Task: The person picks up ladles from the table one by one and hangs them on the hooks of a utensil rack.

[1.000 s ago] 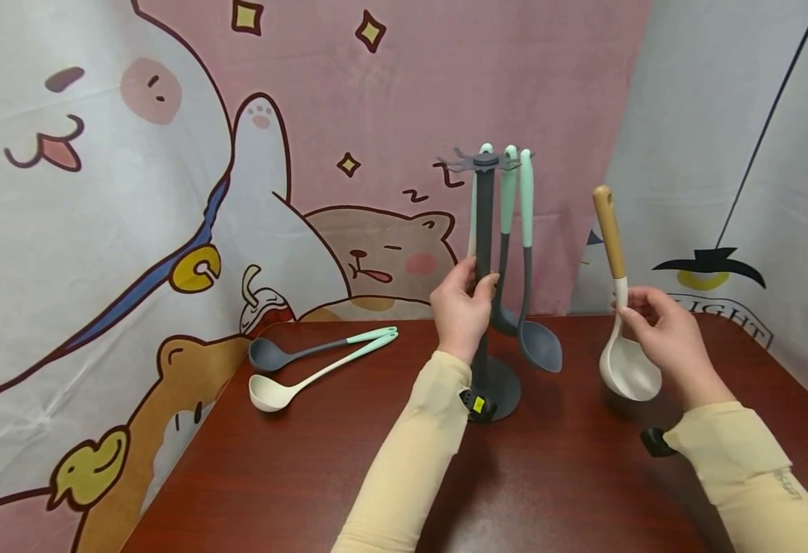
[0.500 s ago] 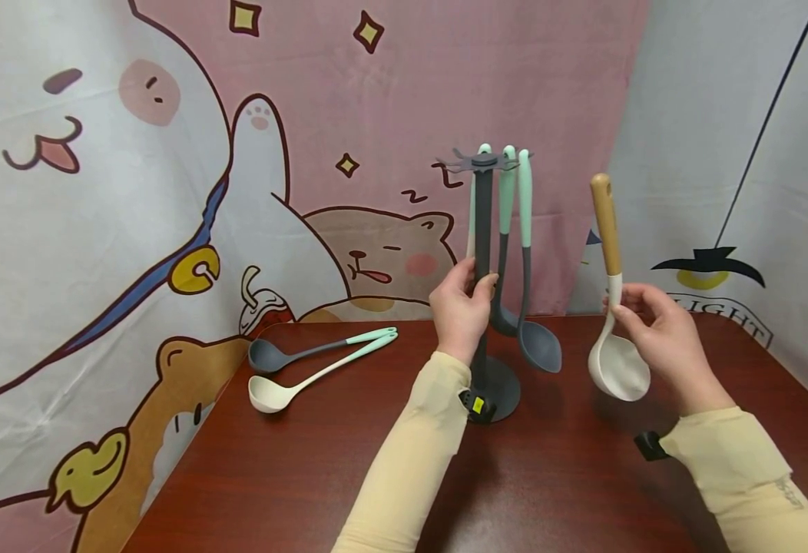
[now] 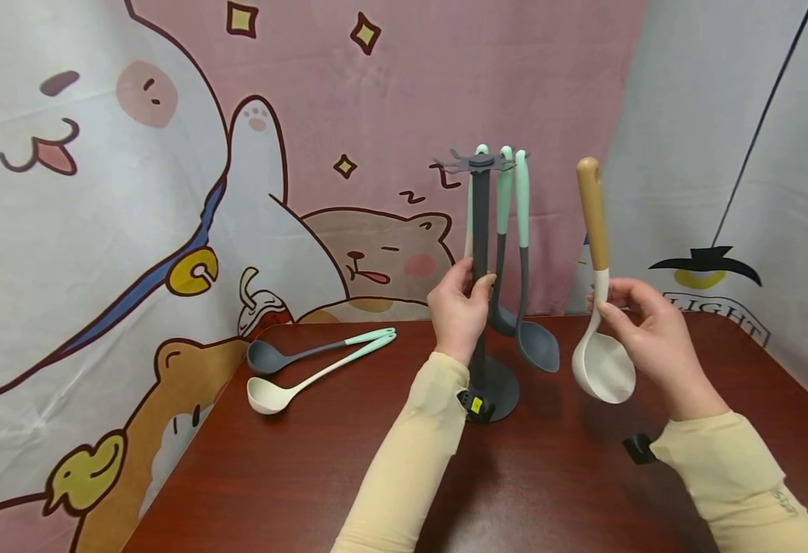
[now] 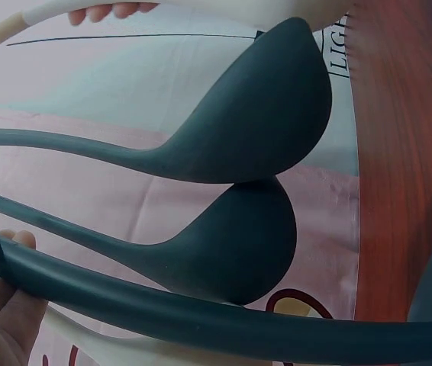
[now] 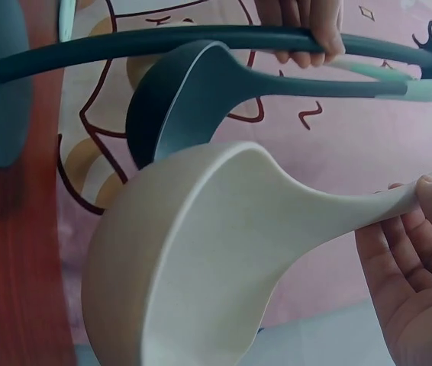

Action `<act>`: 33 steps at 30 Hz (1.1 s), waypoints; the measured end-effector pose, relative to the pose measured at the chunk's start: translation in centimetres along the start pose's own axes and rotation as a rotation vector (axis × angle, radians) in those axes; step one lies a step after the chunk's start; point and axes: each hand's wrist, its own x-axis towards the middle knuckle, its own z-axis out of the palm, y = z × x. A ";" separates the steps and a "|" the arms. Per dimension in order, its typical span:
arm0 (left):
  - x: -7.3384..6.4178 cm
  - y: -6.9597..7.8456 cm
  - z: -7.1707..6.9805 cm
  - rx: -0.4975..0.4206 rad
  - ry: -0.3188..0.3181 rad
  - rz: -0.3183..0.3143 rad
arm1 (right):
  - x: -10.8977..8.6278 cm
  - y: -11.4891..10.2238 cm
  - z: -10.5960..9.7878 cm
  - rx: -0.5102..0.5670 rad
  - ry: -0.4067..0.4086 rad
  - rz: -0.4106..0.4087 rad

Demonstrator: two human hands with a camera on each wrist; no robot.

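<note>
Five mint-handled utensils (image 3: 523, 201) are showing, three hanging and two lying. Two hands (image 3: 458, 313) (image 3: 656, 342) are holding one stand (image 3: 481, 223) and one wooden-handled ladle (image 3: 601, 278).

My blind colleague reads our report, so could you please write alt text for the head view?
A person's right grip holds up a white, tan-handled ladle beside a dark rack that the left grip also holds. Mint-handled utensils hang from the rack, and two more ladles lie left of it on a reddish-brown table.

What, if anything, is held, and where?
Right hand: tan-handled white ladle, pinched at its white neck. Left hand: dark grey, round-based utensil stand, gripped at its post.
</note>
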 end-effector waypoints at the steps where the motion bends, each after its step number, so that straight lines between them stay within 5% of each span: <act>1: 0.0 0.0 0.0 0.002 0.000 0.002 | 0.0 -0.1 0.0 0.003 0.000 -0.001; 17: 0.1 0.1 0.0 0.018 0.003 0.009 | -0.1 -2.8 0.9 0.144 -0.021 -0.103; 33: 0.1 0.0 0.0 0.005 0.005 0.007 | -0.4 -4.2 2.5 0.265 -0.087 -0.118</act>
